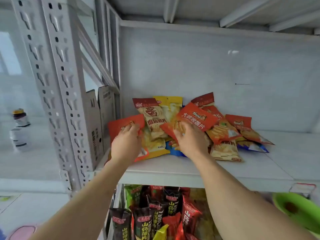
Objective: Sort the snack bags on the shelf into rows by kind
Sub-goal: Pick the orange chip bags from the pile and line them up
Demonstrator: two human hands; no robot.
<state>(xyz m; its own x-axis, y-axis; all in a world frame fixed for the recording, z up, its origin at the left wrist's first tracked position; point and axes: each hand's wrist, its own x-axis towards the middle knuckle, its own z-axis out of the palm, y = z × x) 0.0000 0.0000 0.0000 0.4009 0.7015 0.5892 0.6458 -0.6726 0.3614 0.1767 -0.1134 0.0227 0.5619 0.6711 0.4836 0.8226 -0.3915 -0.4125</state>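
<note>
A loose pile of snack bags (223,130) lies at the back left of the white shelf (190,172): orange-red, yellow, cream and blue ones, overlapping. My left hand (127,144) rests flat on an orange-red bag (124,123) at the pile's left end, fingers spread over it. My right hand (192,141) grips another orange-red bag (195,116) and holds it tilted above the middle of the pile. A cream bag with a dark red top (152,116) and a yellow bag (170,104) lie between the two hands.
The shelf's perforated upright post (57,87) stands at the left, with flat cardboard pieces (102,118) beside it. The shelf below holds several upright dark, red and green bags (155,213). A green object (297,208) sits at the lower right. Bare shelf stretches to the right of the pile.
</note>
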